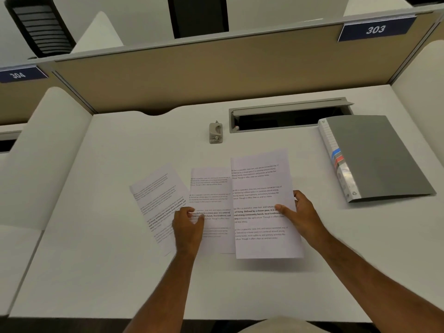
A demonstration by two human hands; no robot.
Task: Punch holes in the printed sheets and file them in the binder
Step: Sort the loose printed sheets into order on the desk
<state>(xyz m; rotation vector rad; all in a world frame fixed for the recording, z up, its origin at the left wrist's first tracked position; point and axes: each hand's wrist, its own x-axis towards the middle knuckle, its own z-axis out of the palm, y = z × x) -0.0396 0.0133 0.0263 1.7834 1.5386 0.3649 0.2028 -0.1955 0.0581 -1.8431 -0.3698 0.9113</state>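
White desk point(96, 272). Three printed sheets lie or hang fanned at its centre. Left sheet point(156, 200) lies tilted, flat on the desk. Middle sheet point(211, 188) overlaps it; left hand point(187, 227) rests on their overlap, fingers curled, apparently pinching the middle sheet's edge, though the grip is partly hidden. Right sheet point(262, 188) is held at its right edge by the right hand point(302, 215), thumb on top, fingers behind; its lower edge seems lifted off the desk. Punch point(215, 132) stands beyond the sheets, untouched. Grey binder point(379, 157) lies closed, well right, near the cable tray point(288, 116).
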